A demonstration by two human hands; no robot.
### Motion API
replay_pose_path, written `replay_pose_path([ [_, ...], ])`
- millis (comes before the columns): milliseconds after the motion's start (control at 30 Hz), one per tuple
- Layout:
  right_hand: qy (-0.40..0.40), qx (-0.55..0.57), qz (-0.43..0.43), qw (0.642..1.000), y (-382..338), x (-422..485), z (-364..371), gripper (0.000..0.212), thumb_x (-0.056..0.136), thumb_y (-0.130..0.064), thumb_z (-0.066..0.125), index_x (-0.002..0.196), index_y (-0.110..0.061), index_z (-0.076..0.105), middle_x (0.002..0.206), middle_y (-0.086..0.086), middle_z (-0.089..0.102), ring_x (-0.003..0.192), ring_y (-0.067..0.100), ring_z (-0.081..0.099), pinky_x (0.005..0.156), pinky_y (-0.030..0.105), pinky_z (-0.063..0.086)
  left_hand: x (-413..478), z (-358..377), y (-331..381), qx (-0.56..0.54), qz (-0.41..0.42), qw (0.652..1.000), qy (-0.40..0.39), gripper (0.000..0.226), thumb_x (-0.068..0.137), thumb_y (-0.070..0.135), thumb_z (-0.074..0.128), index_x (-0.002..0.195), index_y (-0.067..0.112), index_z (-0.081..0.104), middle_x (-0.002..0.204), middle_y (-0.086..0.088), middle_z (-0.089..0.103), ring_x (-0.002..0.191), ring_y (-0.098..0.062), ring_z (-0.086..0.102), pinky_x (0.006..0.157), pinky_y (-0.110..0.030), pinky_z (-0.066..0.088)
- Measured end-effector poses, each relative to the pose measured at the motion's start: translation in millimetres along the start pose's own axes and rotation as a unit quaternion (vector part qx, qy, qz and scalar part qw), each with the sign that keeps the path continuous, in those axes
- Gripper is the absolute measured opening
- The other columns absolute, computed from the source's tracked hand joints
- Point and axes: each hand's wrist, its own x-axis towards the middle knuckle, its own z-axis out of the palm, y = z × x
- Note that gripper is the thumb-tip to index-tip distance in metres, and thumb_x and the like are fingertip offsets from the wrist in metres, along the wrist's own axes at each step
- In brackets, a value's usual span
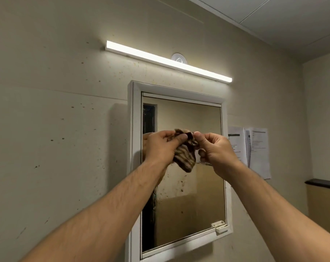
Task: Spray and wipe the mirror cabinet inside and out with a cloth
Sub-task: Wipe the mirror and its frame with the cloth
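A white-framed mirror cabinet (135,148) hangs on the wall, its door closed. The glass (198,195) is spotted with dark specks. A brown striped cloth (185,157) hangs bunched in front of the mirror's upper half. My left hand (162,146) grips the cloth's upper left part between thumb and fingers. My right hand (215,148) pinches its top right corner. Both hands are raised a little in front of the glass. No spray bottle is in view.
A lit strip lamp (168,60) runs above the cabinet. Printed papers (256,148) are stuck to the wall right of it. A small white latch (219,225) sits at the door's lower right corner. A dark ledge (322,183) juts out at far right. The wall is speckled with stains.
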Motion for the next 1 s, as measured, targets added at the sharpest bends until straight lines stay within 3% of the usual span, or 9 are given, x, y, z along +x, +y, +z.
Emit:
replay_pose_path([
  [133, -0.017, 0.056, 0.021, 0.998, -2.4, -6.6, -11.8, 0.041, 0.083, -0.047, 0.072, 0.097, -0.008, 0.067, 0.071, 0.001, 0.068, 0.058, 0.01, 0.062, 0.058, 0.029, 0.056, 4.4, 0.2, 6.7, -0.053, -0.068, 0.996, 0.024, 0.011, 0.085, 0.019, 0.081, 0.095, 0.021, 0.076, 0.09, 0.003, 0.078, 0.088, -0.014, 0.075, 0.075, -0.027, 0.062],
  [300, -0.093, 0.137, 0.089, 0.982, 4.1, -22.5, -7.3, 0.08, 0.075, -0.04, 0.089, 0.137, -0.011, 0.048, 0.126, 0.015, 0.072, 0.111, 0.032, 0.073, 0.084, 0.042, 0.063, 4.0, 14.8, 16.0, -0.045, -0.137, 0.987, -0.075, 0.011, 0.09, 0.012, 0.075, 0.1, 0.016, 0.074, 0.086, -0.006, 0.079, 0.082, -0.022, 0.078, 0.072, -0.036, 0.065],
  [400, -0.062, 0.177, 0.08, 0.979, 10.5, -28.8, -6.8, 0.072, 0.079, -0.023, 0.086, 0.138, -0.006, 0.05, 0.123, 0.018, 0.073, 0.11, 0.035, 0.073, 0.084, 0.041, 0.063, 2.1, 25.4, 16.4, -0.029, -0.146, 0.986, -0.075, 0.009, 0.09, 0.011, 0.076, 0.099, 0.012, 0.075, 0.092, -0.009, 0.078, 0.087, -0.025, 0.077, 0.082, -0.041, 0.064],
  [567, 0.016, 0.197, 0.083, 0.977, 9.9, -33.2, -28.4, 0.054, 0.088, 0.0, 0.072, 0.137, -0.008, 0.05, 0.108, 0.02, 0.077, 0.097, 0.031, 0.077, 0.072, 0.03, 0.063, 5.9, 26.4, 15.2, -0.088, -0.141, 0.986, 0.018, 0.019, 0.086, 0.019, 0.082, 0.101, 0.012, 0.072, 0.076, -0.005, 0.078, 0.069, -0.021, 0.077, 0.071, -0.041, 0.066],
  [667, -0.005, 0.224, 0.08, 0.971, 10.1, -43.7, -28.5, 0.07, 0.075, -0.011, 0.087, 0.135, -0.01, 0.052, 0.119, 0.021, 0.073, 0.106, 0.034, 0.075, 0.08, 0.034, 0.064, 5.6, 24.9, 14.7, -0.087, -0.131, 0.987, 0.036, 0.039, 0.07, 0.023, 0.092, 0.1, 0.014, 0.07, 0.087, -0.008, 0.078, 0.074, -0.023, 0.078, 0.074, -0.043, 0.065],
  [733, -0.048, 0.128, 0.046, 0.989, 9.7, -51.2, -13.6, 0.072, 0.069, -0.03, 0.096, 0.128, -0.016, 0.057, 0.117, 0.012, 0.074, 0.107, 0.03, 0.075, 0.085, 0.037, 0.063, 1.6, 31.9, 13.3, -0.058, -0.139, 0.988, 0.041, 0.047, 0.063, 0.033, 0.096, 0.098, 0.019, 0.067, 0.089, -0.007, 0.076, 0.078, -0.026, 0.076, 0.076, -0.044, 0.064],
  [833, -0.033, 0.011, -0.008, 0.999, 5.7, -55.9, 5.4, 0.058, 0.072, -0.044, 0.092, 0.113, -0.013, 0.066, 0.104, 0.008, 0.075, 0.099, 0.022, 0.076, 0.084, 0.031, 0.062, -3.4, 43.5, 14.6, -0.015, -0.143, 0.988, 0.058, 0.047, 0.062, 0.057, 0.09, 0.088, 0.026, 0.066, 0.078, -0.001, 0.07, 0.071, -0.02, 0.068, 0.068, -0.036, 0.058],
  [900, -0.02, 0.029, -0.008, 0.999, 4.9, -57.2, 9.0, 0.032, 0.083, -0.032, 0.085, 0.101, -0.009, 0.072, 0.096, 0.009, 0.076, 0.094, 0.023, 0.076, 0.081, 0.029, 0.061, -6.0, 46.0, 16.9, -0.009, -0.128, 0.99, 0.06, 0.046, 0.063, 0.07, 0.077, 0.078, 0.032, 0.058, 0.073, 0.002, 0.062, 0.068, -0.015, 0.06, 0.085, -0.04, 0.054],
  [1000, 0.019, -0.057, 0.008, 0.998, 8.5, -57.6, 9.0, 0.01, 0.095, -0.022, 0.073, 0.094, -0.012, 0.072, 0.09, 0.007, 0.075, 0.092, 0.025, 0.075, 0.074, 0.029, 0.063, -12.6, 43.9, 21.1, -0.017, -0.124, 0.99, 0.066, 0.06, 0.06, 0.084, 0.057, 0.099, 0.038, 0.058, 0.094, 0.0, 0.065, 0.08, -0.015, 0.06, 0.096, -0.039, 0.048],
])
